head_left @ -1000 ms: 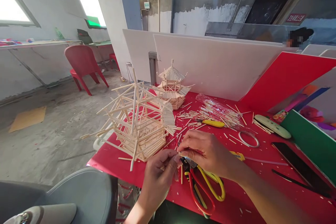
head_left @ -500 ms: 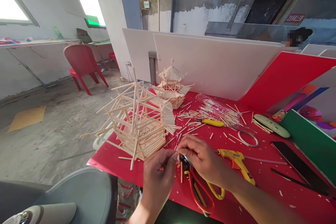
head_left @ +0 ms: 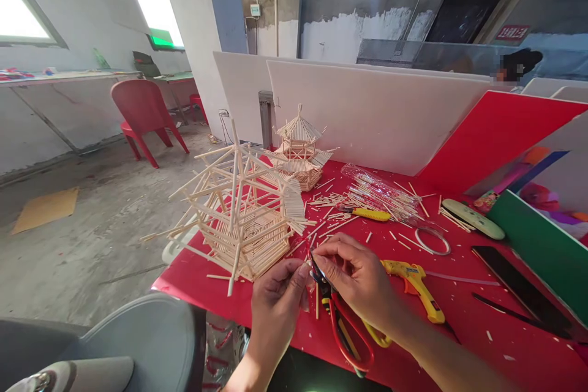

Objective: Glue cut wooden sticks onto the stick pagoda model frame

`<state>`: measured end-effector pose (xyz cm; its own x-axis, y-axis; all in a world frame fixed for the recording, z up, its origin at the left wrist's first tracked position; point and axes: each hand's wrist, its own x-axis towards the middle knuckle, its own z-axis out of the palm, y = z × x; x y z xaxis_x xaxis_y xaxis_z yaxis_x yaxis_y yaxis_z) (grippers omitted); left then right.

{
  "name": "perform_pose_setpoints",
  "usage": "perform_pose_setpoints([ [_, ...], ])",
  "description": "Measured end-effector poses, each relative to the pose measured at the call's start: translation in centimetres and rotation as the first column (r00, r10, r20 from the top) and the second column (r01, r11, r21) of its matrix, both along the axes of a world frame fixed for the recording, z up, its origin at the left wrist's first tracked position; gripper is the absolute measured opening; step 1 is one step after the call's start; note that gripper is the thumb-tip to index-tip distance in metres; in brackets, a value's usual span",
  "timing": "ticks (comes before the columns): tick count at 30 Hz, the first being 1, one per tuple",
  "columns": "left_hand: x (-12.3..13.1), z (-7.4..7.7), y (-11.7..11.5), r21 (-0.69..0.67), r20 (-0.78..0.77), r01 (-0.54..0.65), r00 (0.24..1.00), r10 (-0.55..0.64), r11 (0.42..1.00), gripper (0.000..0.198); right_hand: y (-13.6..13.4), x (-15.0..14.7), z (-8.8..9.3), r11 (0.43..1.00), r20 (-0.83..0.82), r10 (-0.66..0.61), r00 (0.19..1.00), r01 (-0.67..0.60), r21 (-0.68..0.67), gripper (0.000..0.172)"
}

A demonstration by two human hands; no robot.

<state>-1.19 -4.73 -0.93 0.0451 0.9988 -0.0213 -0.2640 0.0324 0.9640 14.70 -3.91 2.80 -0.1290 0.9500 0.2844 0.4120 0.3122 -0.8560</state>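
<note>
My left hand [head_left: 274, 301] and my right hand [head_left: 356, 278] meet over the front of a red table [head_left: 459, 343], fingertips pinched together on a small thin piece that I cannot make out. Directly under them lie red-and-yellow-handled scissors [head_left: 342, 324]. A half-built pavilion of thin wooden sticks [head_left: 239, 214] stands just left of my hands, with loose sticks poking out. A finished small stick pavilion [head_left: 301, 147] stands behind it. A yellow glue gun [head_left: 416, 282] lies right of my right hand.
Loose sticks [head_left: 335, 208], a clear bag of sticks [head_left: 381, 193], a yellow-handled knife [head_left: 370, 214], a tape ring [head_left: 429, 240] and dark strips [head_left: 519, 285] litter the table. White and red boards [head_left: 376, 110] wall the back. A grey chair back [head_left: 138, 337] is at front left, a red chair [head_left: 142, 113] beyond.
My right hand has slid left and slightly up, uncovering the yellow glue gun. Both hands stay pinched together above the scissors.
</note>
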Motion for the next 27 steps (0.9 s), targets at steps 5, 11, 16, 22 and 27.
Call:
perform_pose_setpoints([
  [5, -0.1, 0.2, 0.0, 0.049, -0.096, -0.011, 0.995, 0.016, 0.999, 0.023, -0.1, 0.1, 0.9, 0.998, 0.07, 0.06, 0.996, -0.059, -0.004, 0.016],
  [11, -0.4, 0.7, 0.0, 0.157, -0.245, 0.006, 0.969, 0.033, 0.988, 0.022, 0.2, 0.3, 1.4, 0.988, 0.116, 0.144, 0.983, -0.135, -0.077, 0.015],
  [16, -0.4, 1.0, 0.1, 0.151, -0.269, 0.025, 0.963, 0.016, 0.988, 0.02, 0.6, 0.5, 1.7, 0.976, 0.182, 0.206, 0.961, -0.188, -0.114, 0.015],
  [22, -0.6, 1.2, 0.3, 0.129, -0.257, 0.06, 0.966, -0.025, 0.99, 0.022, 1.3, 0.5, 2.8, 0.967, 0.312, 0.256, 0.915, -0.248, -0.066, 0.018],
  [27, -0.4, 1.9, 0.3, 0.24, -0.328, -0.035, 0.938, 0.115, 0.97, 0.02, 2.3, 0.6, 4.6, 0.947, 0.492, 0.261, 0.831, -0.32, 0.038, 0.014],
])
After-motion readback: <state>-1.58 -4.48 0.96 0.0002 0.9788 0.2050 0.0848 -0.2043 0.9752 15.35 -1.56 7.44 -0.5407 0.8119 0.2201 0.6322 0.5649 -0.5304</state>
